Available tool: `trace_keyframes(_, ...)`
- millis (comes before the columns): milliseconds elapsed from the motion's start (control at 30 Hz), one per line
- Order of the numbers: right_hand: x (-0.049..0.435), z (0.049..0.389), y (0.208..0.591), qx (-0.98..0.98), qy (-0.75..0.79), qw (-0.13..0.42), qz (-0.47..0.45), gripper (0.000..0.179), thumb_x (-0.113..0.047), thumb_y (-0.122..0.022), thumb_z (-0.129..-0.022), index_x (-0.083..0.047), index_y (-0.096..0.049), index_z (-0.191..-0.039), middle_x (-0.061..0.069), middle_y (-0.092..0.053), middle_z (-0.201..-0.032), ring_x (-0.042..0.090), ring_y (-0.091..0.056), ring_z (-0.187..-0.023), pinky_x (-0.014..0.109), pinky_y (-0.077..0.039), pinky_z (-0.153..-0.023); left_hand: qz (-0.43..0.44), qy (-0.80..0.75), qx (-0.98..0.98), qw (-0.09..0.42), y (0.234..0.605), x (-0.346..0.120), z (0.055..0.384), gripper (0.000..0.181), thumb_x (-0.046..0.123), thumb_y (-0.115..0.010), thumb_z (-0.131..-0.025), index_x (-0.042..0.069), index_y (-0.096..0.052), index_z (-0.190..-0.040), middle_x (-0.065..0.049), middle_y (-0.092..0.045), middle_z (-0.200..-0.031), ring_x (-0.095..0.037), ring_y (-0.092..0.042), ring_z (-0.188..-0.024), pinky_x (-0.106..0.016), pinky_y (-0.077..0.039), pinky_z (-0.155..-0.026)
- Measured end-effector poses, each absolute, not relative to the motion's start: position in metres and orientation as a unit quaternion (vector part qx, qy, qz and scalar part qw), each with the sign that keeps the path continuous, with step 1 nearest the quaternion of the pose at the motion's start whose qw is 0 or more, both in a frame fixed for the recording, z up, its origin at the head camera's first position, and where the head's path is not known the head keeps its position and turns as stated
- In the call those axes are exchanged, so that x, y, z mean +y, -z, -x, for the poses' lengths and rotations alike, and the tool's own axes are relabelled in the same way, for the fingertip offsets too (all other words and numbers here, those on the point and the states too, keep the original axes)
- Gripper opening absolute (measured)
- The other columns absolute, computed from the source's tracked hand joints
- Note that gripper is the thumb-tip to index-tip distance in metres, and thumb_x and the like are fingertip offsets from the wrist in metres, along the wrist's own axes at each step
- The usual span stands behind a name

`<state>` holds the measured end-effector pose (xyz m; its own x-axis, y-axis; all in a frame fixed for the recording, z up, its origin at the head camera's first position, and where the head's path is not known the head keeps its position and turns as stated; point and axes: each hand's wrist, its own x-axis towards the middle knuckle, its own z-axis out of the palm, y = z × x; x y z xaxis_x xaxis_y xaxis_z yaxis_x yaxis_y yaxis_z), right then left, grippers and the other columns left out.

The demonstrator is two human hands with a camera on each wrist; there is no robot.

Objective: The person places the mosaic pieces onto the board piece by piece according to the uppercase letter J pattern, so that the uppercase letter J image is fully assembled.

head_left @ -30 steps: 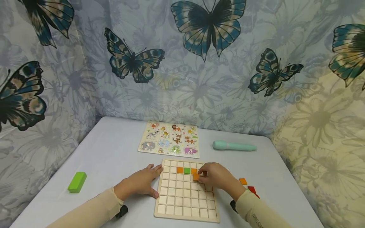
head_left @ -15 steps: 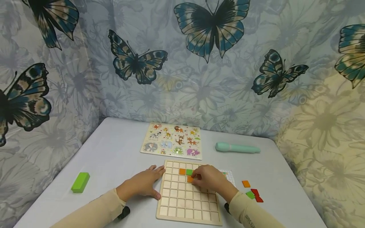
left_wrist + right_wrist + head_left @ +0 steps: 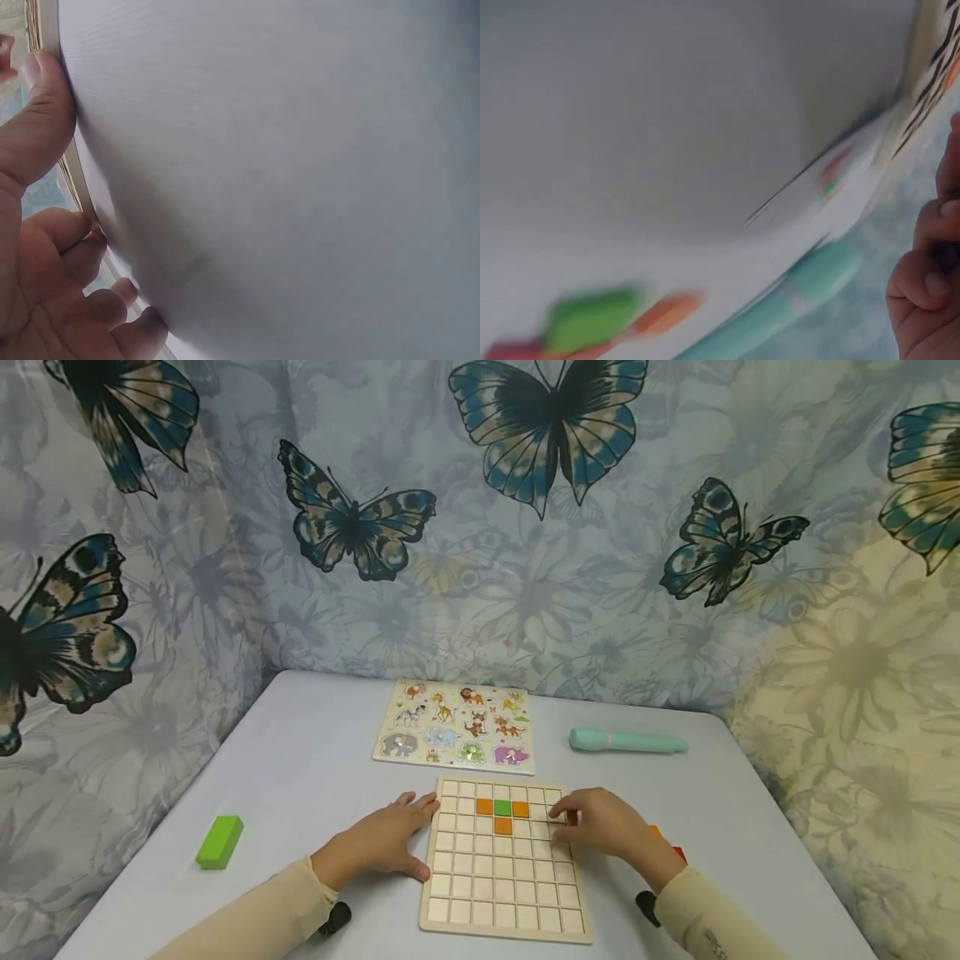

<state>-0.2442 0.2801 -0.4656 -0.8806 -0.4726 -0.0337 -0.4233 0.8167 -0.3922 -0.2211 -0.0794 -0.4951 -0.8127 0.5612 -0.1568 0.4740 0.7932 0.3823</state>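
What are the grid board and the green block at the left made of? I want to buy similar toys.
The grid board looks like pale unfinished wood: light tan, matte, with thin raised ribs between cells. The green block shows an even bright colour with crisp edges; painted wood or plastic, I cannot tell which.

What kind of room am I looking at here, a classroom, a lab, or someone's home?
Probably a home or makeshift play corner, though I can't be sure. A butterfly-print curtain hangs round a small table, which holds children's toys: an animal peg puzzle and a wooden grid board with coloured tiles.
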Motion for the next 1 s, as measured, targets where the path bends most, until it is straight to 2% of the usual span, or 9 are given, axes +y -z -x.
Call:
trace_keyframes(233,0.373,0.229,0.467,0.970,0.200,0.095,0.104,0.029,-0.040,-0.079,-0.080,-0.022,-0.076,-0.104,-0.003,-0.054,-0.069,0.014,-0.044,-0.062,0.030,-0.039,-0.055,-0.268,-0.159,0.940,0.137,0.500,-0.077,0.222,0.108,0.054,-0.081,-0.066,0.004,-0.036,-0.151,-0.008,-0.027,-0.159,-0.042,-0.021,-0.143,-0.055,-0.029,-0.110)
trace_keyframes(433,0.421,0.215,0.476,0.954,0.259,0.130,0.071,0.043,-0.040,-0.081,-0.077,-0.013,-0.074,-0.110,0.000,-0.050,-0.066,0.012,-0.041,-0.056,0.026,-0.036,-0.048,-0.274,-0.156,0.939,0.135,0.500,-0.077,0.223,0.108,0.055,-0.080,-0.068,0.005,-0.035,-0.152,-0.009,-0.027,-0.159,-0.042,-0.022,-0.143,-0.054,-0.029,-0.110)
trace_keyframes(800,0.436,0.208,0.485,0.948,0.280,0.136,0.070,0.033,-0.038,-0.083,-0.076,-0.017,-0.074,-0.101,-0.001,-0.050,-0.069,0.010,-0.044,-0.060,0.024,-0.036,-0.050,-0.275,-0.152,0.940,0.132,0.497,-0.078,0.220,0.107,0.054,-0.080,-0.069,0.003,-0.034,-0.152,-0.011,-0.027,-0.158,-0.043,-0.021,-0.142,-0.054,-0.028,-0.111)
trace_keyframes(1000,0.431,0.210,0.484,0.948,0.278,0.149,0.053,0.034,-0.032,-0.084,-0.076,-0.014,-0.073,-0.102,0.001,-0.051,-0.073,0.014,-0.046,-0.067,0.025,-0.038,-0.053,-0.274,-0.144,0.942,0.130,0.496,-0.080,0.222,0.107,0.054,-0.079,-0.069,0.003,-0.034,-0.152,-0.011,-0.026,-0.159,-0.043,-0.021,-0.143,-0.054,-0.028,-0.111)
